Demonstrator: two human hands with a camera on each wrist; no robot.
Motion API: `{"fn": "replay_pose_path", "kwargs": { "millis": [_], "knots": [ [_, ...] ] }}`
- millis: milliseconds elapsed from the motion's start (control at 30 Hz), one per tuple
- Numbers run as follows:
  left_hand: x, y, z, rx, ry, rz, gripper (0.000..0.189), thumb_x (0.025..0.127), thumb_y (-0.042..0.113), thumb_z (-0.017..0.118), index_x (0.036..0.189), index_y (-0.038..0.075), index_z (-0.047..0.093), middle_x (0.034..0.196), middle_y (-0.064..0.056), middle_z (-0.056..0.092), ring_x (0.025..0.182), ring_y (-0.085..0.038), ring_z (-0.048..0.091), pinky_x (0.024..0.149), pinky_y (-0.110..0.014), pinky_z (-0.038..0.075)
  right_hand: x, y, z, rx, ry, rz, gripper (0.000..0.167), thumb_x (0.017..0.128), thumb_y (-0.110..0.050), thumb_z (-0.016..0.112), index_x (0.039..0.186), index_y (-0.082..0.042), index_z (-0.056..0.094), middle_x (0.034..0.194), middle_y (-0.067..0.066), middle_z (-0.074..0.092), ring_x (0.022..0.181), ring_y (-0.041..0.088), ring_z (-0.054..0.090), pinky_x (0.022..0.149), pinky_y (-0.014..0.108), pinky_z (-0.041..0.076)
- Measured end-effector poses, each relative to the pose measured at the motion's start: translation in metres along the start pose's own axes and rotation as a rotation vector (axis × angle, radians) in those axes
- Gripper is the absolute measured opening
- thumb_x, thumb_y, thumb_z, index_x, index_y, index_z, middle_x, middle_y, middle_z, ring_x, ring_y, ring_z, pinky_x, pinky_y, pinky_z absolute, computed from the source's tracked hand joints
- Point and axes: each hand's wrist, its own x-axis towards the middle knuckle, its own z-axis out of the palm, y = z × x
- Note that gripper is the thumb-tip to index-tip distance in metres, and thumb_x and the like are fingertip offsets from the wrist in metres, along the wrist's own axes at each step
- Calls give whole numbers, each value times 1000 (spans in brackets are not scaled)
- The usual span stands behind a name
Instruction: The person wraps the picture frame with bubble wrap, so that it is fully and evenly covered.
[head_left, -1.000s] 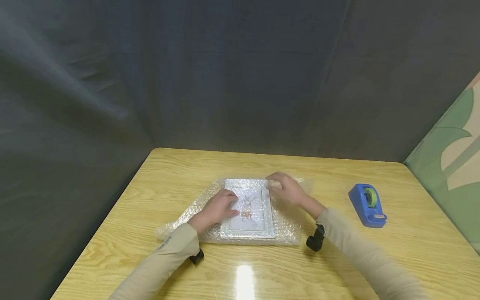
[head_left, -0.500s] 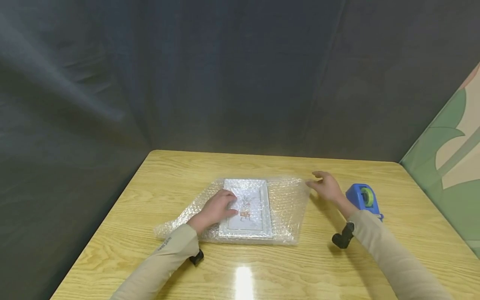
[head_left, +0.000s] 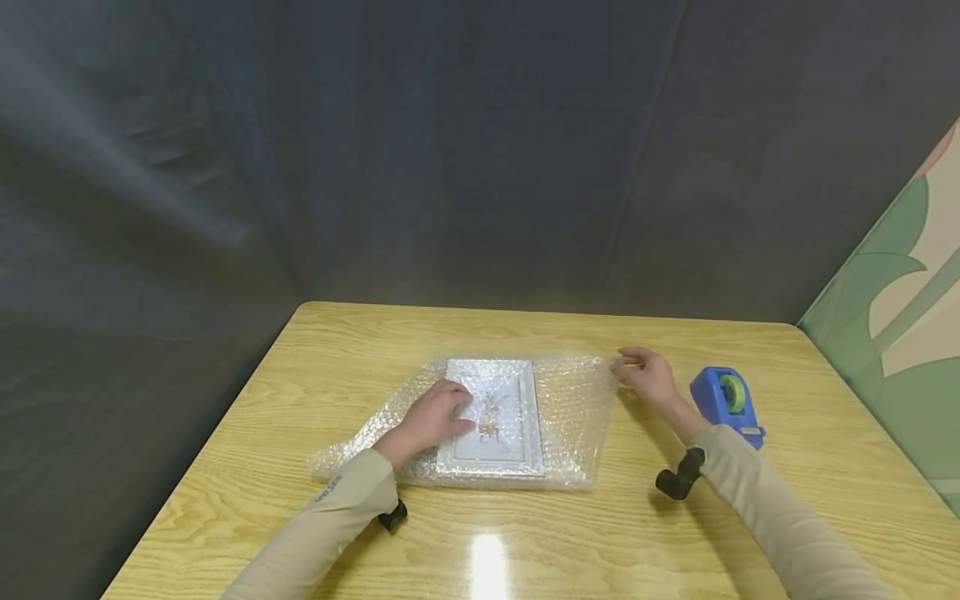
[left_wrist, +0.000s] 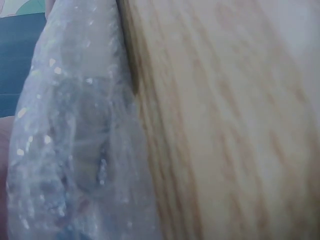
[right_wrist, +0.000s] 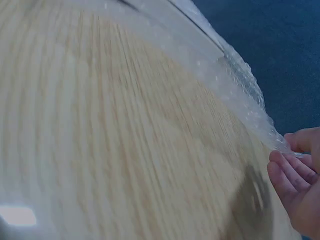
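Note:
A picture frame (head_left: 525, 417) with a pale silver border lies under clear bubble wrap (head_left: 577, 417) on the wooden table. My left hand (head_left: 431, 419) rests on the wrapped frame's left side, fingers relaxed and spread over it. At the far right corner of the wrap, my right hand (head_left: 647, 375) pinches the sheet's edge. In the right wrist view, thumb and fingers of the right hand (right_wrist: 300, 175) meet on the tip of the wrap, which stretches from there back to the frame. The left wrist view shows the bubble wrap (left_wrist: 85, 125) folded close along the table.
A blue tape dispenser (head_left: 723, 404) with a green roll stands just right of my right forearm. The wooden table (head_left: 420, 550) ends at dark curtains (head_left: 480, 167) behind and to the left. A patterned panel (head_left: 900, 333) borders its right side.
My right hand has moved right from the frame's upper right corner to the wrap's outer corner, straightening that flap, then shifted slightly back. My left hand stays on the frame.

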Motion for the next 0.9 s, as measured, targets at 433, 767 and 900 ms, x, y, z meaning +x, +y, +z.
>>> {"fn": "replay_pose_path", "kwargs": {
  "millis": [433,767,900],
  "knots": [
    [-1,0,0,8,1,8,45,80,27,69,115,1,59,120,-11,55,115,-26,46,100,-40,37,-18,-22,31,218,69,-51,38,91,-9,52,122,13,46,101,14,65,71,1,61,54,16,50],
    [1,-2,0,19,5,10,46,80,29,68,116,2,59,121,-11,55,115,-25,46,100,-39,38,-4,-48,54,391,-40,-263,35,88,-5,56,120,9,52,103,14,65,79,7,64,67,24,55],
    [1,-1,1,9,14,25,44,80,28,68,114,2,60,120,-11,56,114,-25,46,99,-39,39,-9,-77,70,316,-31,-177,34,89,-1,53,119,13,50,109,28,58,77,5,63,68,24,55]
  ]
}}
